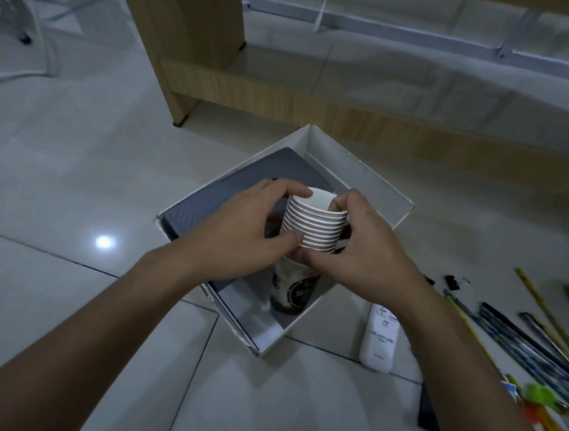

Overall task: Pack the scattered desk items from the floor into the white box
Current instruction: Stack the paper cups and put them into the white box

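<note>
While both my left hand [240, 227] and right hand [365, 253] have fingers clamped round the stack of paper cups [313, 223], it stands upright directly over the white box [359, 173], needing only straight lowering

White-rimmed paper cups [313, 223], white box [378, 185], dotted grey-blue notebook [230, 193], white remote [379, 340].
</note>
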